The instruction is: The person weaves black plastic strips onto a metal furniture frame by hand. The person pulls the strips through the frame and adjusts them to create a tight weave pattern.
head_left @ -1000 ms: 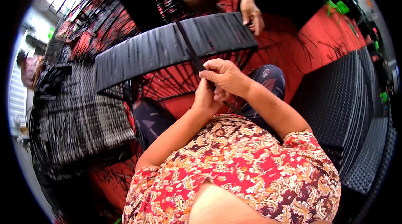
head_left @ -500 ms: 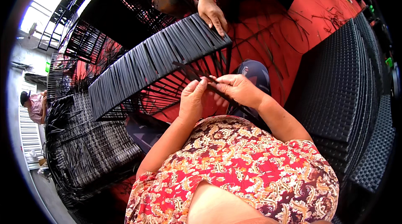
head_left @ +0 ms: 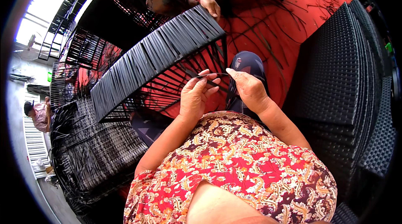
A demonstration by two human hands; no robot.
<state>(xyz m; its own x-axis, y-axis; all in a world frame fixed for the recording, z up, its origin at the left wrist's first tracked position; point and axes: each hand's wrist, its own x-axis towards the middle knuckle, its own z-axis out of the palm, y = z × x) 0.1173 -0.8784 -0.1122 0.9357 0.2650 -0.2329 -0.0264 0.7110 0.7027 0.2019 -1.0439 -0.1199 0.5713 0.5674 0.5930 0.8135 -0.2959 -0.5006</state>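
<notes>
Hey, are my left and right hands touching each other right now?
Apart: the head view shows a gap between the left hand and the right hand, with a thin dark strip spanning it.

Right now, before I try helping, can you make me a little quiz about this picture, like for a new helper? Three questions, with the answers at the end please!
1. True or false: a thin dark strip runs between the person's left hand and right hand.

2. Pick one. The floor beyond the strip-wrapped frame is mostly:
A) yellow
B) red
C) blue

3. What is at the frame's far end, by its corner?

Key:
1. True.
2. B.
3. Another person's hand.
</notes>
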